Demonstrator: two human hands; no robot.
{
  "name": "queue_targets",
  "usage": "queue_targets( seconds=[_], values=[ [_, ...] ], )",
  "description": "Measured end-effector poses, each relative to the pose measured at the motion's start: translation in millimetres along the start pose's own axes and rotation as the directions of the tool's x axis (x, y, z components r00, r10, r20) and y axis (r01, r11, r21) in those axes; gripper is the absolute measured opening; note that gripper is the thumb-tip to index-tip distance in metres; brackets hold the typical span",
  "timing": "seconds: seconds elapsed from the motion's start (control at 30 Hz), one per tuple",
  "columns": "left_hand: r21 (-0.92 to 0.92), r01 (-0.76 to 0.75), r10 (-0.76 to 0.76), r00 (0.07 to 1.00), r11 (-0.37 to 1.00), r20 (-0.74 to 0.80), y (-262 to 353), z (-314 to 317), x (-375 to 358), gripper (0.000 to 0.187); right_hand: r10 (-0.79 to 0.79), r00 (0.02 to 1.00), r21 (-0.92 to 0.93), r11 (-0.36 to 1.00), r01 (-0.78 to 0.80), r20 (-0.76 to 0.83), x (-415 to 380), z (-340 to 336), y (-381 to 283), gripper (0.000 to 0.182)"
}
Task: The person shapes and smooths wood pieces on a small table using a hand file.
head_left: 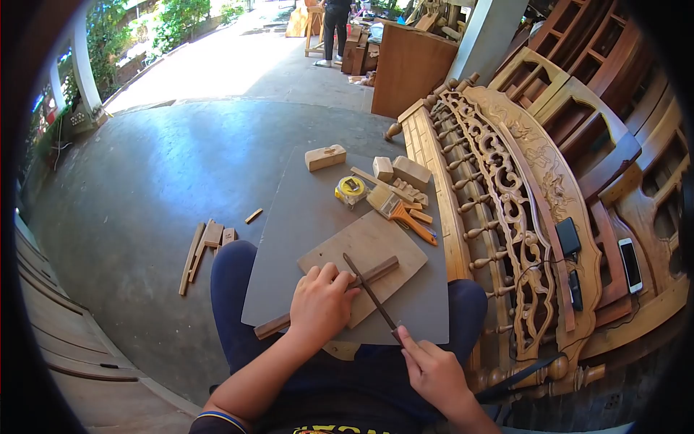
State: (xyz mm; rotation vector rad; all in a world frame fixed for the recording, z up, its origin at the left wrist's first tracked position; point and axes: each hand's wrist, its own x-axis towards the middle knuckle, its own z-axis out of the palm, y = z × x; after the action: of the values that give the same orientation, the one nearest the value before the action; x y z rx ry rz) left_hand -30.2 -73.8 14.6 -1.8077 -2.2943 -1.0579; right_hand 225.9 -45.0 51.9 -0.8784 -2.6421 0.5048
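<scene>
My left hand (pixel 320 302) is closed round the middle of a dark wooden strip (pixel 380 270), pressing it onto a flat square wooden board (pixel 406 249). The strip lies aslant, its near end sticking out at the lower left. In my right hand (pixel 436 370) is the near end of a long, slim dark file (pixel 374 298). Its pointed tip reaches away from me, and its shaft crosses the strip just right of my left fingers. Under the board is a grey panel (pixel 285 224) resting across my lap.
On the panel's far part lie a tape measure (pixel 350 189), an orange-handled paintbrush (pixel 402 214), wooden blocks (pixel 325 157) and small offcuts. Wood pieces (pixel 195 249) lie on the floor at left. Carved furniture panels (pixel 506 210) with phones (pixel 630 265) stand close on the right. Another person (pixel 335 32) stands far off.
</scene>
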Motion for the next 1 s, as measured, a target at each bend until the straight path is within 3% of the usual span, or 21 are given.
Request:
queue_targets(
  seconds=[0.17, 0.43, 0.53, 0.8, 1.0],
  values=[
    [-0.017, 0.013, -0.012, 0.999, 1.0, 0.039, 0, -2, 3, 0.02, -0.046, 0.995, 0.05, 0.998, 0.05, -0.083, 35, 26, 14, 0.055],
    [-0.055, 0.01, -0.007, 0.998, 0.998, 0.054, -2, -3, 3, 0.019, 0.018, 0.998, 0.183, 0.983, -0.007, -0.059, -16, -5, 15, 0.053],
    [-0.061, 0.008, -0.005, 0.998, 0.998, 0.057, -2, -3, 6, 0.018, -0.038, 0.996, 0.169, 0.984, 0.052, -0.084, 29, 19, 22, 0.055],
    [-0.014, -0.051, 0.052, 0.997, 0.999, 0.057, 27, 9, -10, 0.018, 0.06, 0.993, 0.17, 0.985, -0.041, -0.105, -6, 15, 19, 0.054],
    [-0.011, -0.1, 0.101, 0.993, 0.995, 0.061, 0, 0, -4, 0.02, 0.023, 0.993, 0.177, 0.984, -0.001, -0.12, 27, 30, 13, 0.054]
  ],
)
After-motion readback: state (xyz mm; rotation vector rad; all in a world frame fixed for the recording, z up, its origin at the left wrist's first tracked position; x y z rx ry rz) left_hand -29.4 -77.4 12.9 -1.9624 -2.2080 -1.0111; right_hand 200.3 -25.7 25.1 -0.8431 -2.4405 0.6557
